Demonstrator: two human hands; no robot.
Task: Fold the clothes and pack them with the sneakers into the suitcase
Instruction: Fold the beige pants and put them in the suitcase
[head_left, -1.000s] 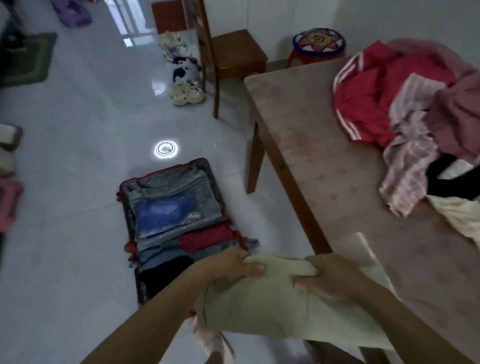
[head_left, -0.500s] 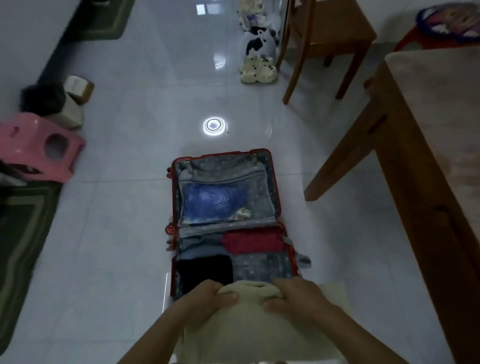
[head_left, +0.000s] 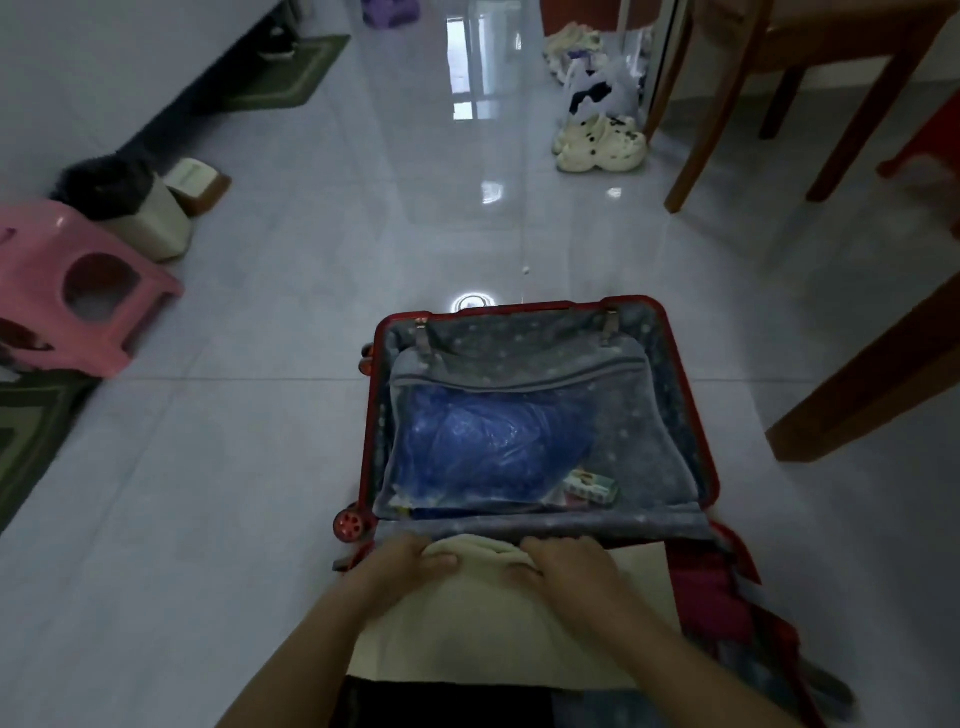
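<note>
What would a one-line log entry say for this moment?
left hand: grips cream garment | right hand: grips it too | place: over open red suitcase

One wide-angle view, worn on the head, looks forward and steeply down at the floor (head_left: 234, 493). Nearest, at 6 o'clock, the left hand (head_left: 410, 564) and right hand (head_left: 566, 566) grip a cream cloth (head_left: 483, 639) over the open suitcase (head_left: 370, 415); the chair (head_left: 696, 135) stands far at 1 o'clock.

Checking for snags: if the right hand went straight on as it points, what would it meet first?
Likely the grey lining flap along the suitcase hinge, just beyond the right hand; depth is unclear.
</note>
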